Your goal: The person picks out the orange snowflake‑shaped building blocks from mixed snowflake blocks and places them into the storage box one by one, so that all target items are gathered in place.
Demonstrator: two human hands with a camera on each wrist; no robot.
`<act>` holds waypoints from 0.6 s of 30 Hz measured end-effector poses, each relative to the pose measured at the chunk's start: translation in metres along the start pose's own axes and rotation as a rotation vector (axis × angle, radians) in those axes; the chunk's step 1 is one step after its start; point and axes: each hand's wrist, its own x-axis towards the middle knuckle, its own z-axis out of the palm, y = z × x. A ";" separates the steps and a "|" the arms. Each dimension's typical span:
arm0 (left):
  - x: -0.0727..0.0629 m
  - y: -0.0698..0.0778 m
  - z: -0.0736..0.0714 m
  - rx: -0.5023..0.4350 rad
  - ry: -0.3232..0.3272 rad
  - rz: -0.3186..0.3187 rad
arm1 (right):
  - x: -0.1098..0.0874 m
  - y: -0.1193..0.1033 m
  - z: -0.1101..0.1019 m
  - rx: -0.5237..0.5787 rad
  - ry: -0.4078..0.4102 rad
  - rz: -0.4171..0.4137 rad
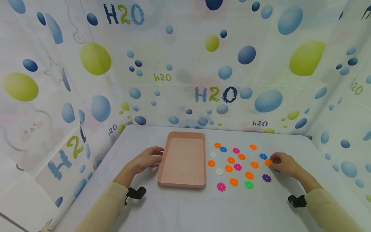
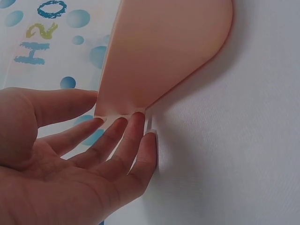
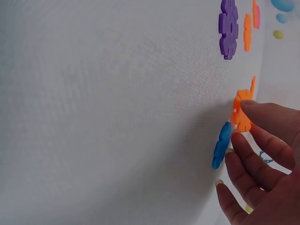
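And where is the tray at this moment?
In the head view, the tray lies on the left half of the table, with the left hand at its left rim and scattered discs to its right.

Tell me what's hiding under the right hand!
A blue flower-shaped piece peeks out there on the white tabletop. In the head view the right hand covers part of that piece and the tabletop beneath its palm, so anything else there would be hidden.
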 end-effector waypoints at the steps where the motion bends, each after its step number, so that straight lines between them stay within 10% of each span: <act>1: 0.000 0.000 0.000 -0.002 0.000 -0.006 | 0.000 0.000 0.000 -0.004 0.004 -0.004; 18: -0.002 0.005 0.002 -0.041 -0.008 -0.024 | -0.001 -0.005 -0.003 0.064 0.100 -0.019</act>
